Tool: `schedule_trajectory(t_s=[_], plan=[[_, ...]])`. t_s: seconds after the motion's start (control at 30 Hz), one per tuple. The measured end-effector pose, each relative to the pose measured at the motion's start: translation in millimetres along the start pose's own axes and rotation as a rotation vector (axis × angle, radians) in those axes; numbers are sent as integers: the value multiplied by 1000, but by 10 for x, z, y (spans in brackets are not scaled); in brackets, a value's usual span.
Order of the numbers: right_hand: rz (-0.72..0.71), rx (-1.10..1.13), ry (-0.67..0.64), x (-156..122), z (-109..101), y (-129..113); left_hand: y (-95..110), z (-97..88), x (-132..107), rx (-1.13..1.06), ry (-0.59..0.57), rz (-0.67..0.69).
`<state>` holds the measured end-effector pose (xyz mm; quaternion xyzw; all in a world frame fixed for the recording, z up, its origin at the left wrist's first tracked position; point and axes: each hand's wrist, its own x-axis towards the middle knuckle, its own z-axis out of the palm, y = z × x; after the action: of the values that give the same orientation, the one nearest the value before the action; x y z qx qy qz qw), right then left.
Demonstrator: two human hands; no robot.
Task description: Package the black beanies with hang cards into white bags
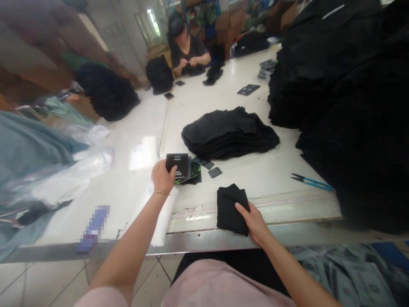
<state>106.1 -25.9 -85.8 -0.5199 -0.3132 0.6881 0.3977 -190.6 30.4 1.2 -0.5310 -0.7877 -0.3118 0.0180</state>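
My left hand is closed on a black card, the top one of a small stack of cards on the white table. My right hand presses on a folded black cloth near the table's front edge, thumb on top and fingers at its lower side. Two loose black tags lie just beyond the cards.
A pile of folded black cloths lies mid-table. A huge heap of black fabric fills the right. Blue-handled snips lie at right. Clear plastic bags and teal cloth are at left. Another person works at the far end.
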Motion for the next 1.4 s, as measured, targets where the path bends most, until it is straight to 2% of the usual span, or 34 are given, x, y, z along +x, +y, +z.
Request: schedule_trajectory(t_s=[0.07, 0.17, 0.2, 0.27, 0.33, 0.37, 0.43, 0.47, 0.57, 0.63, 0.7, 0.8, 0.93, 1.07, 1.13, 1.23, 1.3, 1.4], plan=[[-9, 12, 6, -1, 22, 3, 198, 17, -314, -296, -145, -68], [-14, 23, 27, 0, 51, -11, 506, 194, -943, -754, -443, -178], [1, 42, 21, -7, 52, -25, 592, 276, -1153, -795, -508, -229], [60, 111, -30, -41, 32, -64, 727, 421, -1490, -752, -539, -313], [86, 140, -92, -93, -21, -95, 818, 507, -1645, -648, -558, -329], [67, 111, -105, -119, -58, -99, 851, 529, -1642, -603, -592, -298], [-23, -14, -78, -153, -140, -75, 894, 568, -1489, -525, -644, -178], [-62, -72, -46, -159, -180, -48, 903, 602, -1354, -477, -622, -103], [-100, -125, 58, -133, -261, 50, 876, 810, -872, -266, -423, 120], [-98, -123, 86, -106, -278, 93, 824, 1005, -613, -98, -403, 230], [-98, -137, 80, -92, -275, 101, 766, 1179, -473, 3, -450, 272], [-84, -155, 52, -97, -262, 69, 699, 1315, -443, 36, -450, 248], [-98, -152, 61, -108, -257, 31, 677, 1234, -475, 34, -414, 179], [-75, -129, 73, -114, -219, 10, 786, 893, -629, -185, -321, 119], [-90, -137, 104, -128, -165, -7, 885, 683, -851, -327, -329, 114], [-119, -116, 96, -166, -51, -27, 1016, 443, -1308, -461, -495, 114], [-111, -52, 48, -199, 15, -25, 1066, 368, -1587, -476, -570, 150], [-76, -7, -13, -248, 53, 0, 1090, 327, -1835, -493, -590, 157]])
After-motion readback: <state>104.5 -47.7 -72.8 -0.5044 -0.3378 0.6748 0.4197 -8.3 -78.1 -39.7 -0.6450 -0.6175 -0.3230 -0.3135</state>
